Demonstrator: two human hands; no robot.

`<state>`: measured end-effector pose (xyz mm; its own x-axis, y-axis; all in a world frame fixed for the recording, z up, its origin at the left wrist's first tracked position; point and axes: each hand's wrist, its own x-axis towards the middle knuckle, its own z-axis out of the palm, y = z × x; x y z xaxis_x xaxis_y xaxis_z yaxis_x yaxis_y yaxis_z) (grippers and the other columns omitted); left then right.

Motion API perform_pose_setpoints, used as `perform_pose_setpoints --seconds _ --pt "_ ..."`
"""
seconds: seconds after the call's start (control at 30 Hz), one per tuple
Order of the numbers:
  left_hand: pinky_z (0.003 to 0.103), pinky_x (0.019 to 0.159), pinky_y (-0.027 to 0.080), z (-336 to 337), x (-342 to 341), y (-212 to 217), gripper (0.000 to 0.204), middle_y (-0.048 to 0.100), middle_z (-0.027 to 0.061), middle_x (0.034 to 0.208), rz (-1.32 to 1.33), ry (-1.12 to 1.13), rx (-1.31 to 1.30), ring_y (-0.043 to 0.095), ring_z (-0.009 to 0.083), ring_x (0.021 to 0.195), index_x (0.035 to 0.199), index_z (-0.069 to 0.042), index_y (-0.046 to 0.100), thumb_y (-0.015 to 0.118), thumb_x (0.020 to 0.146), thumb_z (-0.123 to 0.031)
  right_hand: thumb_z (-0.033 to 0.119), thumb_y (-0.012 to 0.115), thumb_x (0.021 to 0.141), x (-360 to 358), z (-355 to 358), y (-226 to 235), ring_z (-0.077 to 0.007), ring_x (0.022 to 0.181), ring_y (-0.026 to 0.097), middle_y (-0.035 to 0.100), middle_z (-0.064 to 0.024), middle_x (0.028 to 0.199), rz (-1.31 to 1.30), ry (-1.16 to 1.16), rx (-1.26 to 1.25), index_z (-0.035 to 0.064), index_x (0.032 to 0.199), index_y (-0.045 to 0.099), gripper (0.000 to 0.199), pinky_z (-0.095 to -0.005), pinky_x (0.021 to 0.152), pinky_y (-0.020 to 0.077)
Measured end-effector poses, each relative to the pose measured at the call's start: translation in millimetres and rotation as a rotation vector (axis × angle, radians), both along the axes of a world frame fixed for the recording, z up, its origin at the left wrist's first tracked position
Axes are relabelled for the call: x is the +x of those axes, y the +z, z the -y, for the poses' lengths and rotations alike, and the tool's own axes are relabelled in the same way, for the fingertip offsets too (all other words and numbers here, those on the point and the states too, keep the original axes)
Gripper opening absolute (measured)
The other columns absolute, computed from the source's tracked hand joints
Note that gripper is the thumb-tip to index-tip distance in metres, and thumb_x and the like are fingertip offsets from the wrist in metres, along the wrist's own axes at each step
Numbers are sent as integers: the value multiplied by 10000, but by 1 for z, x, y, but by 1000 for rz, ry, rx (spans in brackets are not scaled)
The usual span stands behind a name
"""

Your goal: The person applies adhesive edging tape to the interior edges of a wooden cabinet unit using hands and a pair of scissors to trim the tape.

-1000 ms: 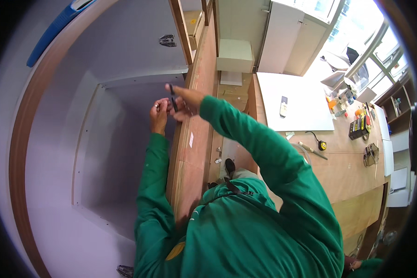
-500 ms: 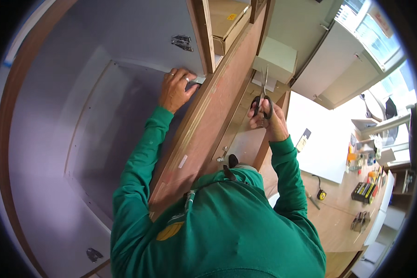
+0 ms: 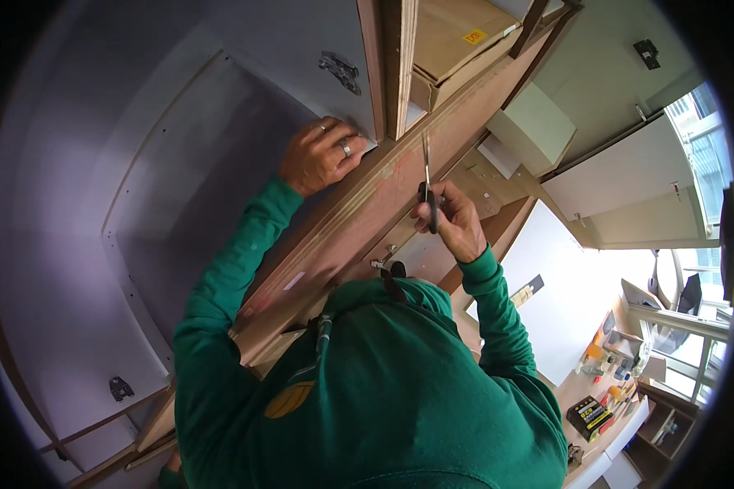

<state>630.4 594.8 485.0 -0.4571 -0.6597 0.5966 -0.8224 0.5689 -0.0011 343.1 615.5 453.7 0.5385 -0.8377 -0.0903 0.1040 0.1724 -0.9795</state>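
Note:
My left hand (image 3: 322, 157), a ring on one finger, reaches into the lilac-lined cabinet (image 3: 212, 155). Its fingers are curled closed at the inner front corner, against a thin pale edge (image 3: 370, 146) beside the upright panel. What they pinch is mostly hidden. Scissors (image 3: 427, 163) with black handles are held in my right hand (image 3: 455, 222), fingers around the loops and blades pointing up and away. They hang over the reddish wooden front board (image 3: 383, 183), apart from my left hand. The blades show edge-on.
A metal hinge (image 3: 340, 72) is fixed above my left hand, another hinge (image 3: 121, 389) lower left. A cardboard box (image 3: 457, 41) rests behind the upright panel (image 3: 401, 69). On the right are a white board (image 3: 559, 285) and a bench with a black-and-yellow box (image 3: 589, 417).
My right hand has brought the scissors left, closer to the cabinet edge, and turned them edge-on. My left hand stays at the corner, its fingers closer in. The whole view has tilted.

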Motion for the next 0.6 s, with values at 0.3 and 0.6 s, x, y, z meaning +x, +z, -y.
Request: perform_pose_setpoints --seconds 0.3,0.6 --pt "368 824 541 0 19 4 196 676 53 960 -258 -115 191 648 262 936 952 -91 696 779 775 -80 281 701 938 16 -10 4 -76 738 589 653 -16 877 15 21 14 29 1061 577 306 -230 656 477" --pt "404 786 507 -15 20 -17 173 643 68 976 -401 -130 119 624 282 948 970 -93 670 754 818 -90 337 644 976 61 -82 20 -103 732 606 676 -73 892 121 -177 90 42 1043 573 310 -255 674 501"
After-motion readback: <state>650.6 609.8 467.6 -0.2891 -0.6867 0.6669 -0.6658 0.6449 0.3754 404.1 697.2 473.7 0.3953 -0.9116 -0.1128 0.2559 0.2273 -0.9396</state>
